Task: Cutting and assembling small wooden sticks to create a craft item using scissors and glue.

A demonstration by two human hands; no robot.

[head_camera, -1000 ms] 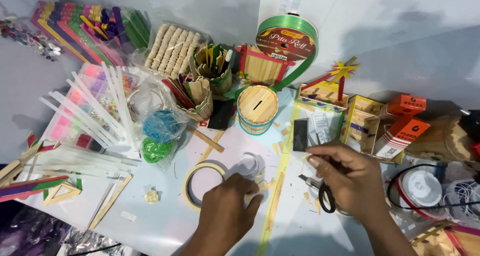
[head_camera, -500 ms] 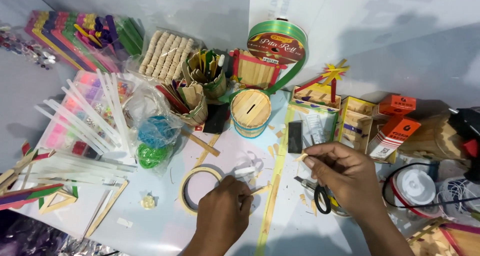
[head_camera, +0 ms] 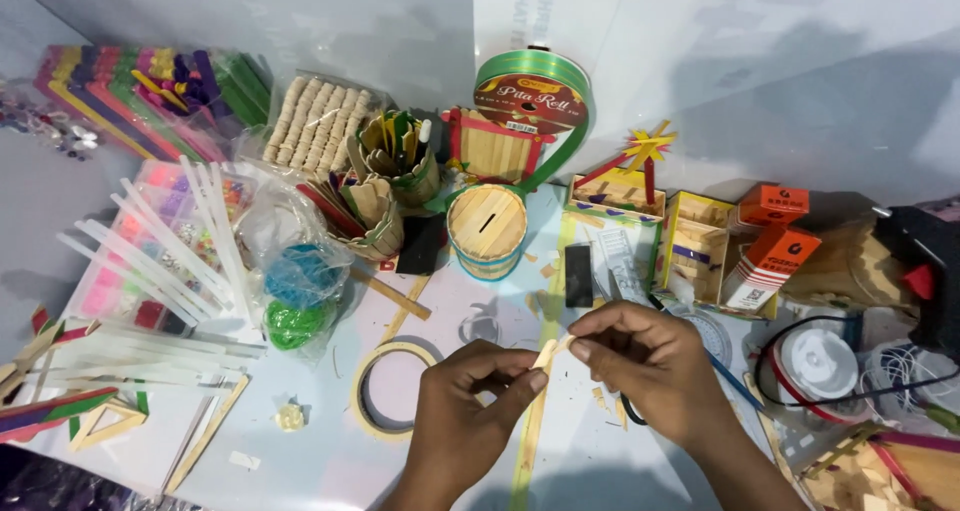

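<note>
My left hand (head_camera: 468, 406) and my right hand (head_camera: 650, 366) meet over the middle of the craft table, and both pinch a small pale wooden stick piece (head_camera: 546, 354) between thumb and fingertips. Under my right palm, black-handled scissors (head_camera: 632, 411) lie partly hidden. Just left of my left hand rests a ring of masking tape (head_camera: 362, 399). A long wooden stick (head_camera: 528, 441) lies on the table below my hands.
Behind the hands stand a round stick-built box with a slot (head_camera: 486, 231), stick-built cups (head_camera: 372, 216), a green ribbon roll (head_camera: 532, 91) and orange boxes (head_camera: 775, 233). White glue sticks (head_camera: 170, 256) and coloured sticks (head_camera: 130, 96) crowd the left; a wire spool (head_camera: 815, 366) sits at right.
My left hand has lifted off the table by the tape ring and my right hand has come off the scissors. Both now meet and hold the small stick piece.
</note>
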